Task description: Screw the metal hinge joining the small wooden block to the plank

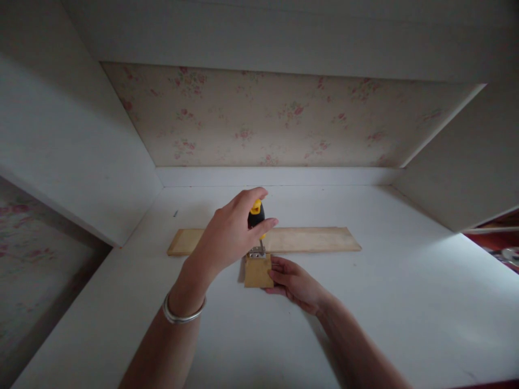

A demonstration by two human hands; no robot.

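My left hand is wrapped round the black and yellow handle of a screwdriver, held upright. The screwdriver's shaft points down at a small metal hinge. That hinge lies at the upper edge of a short wooden block, beside a long wooden board. From the right, my right hand grips the block's side, thumb and fingers closed on it. Part of the long board is hidden behind my left hand. Whether the tip sits in a screw is too small to tell.
Everything rests on a white surface. A small dark screw-like piece lies at the back left. White panels rise on both sides, and a floral-papered wall stands behind. Red items show at the far right.
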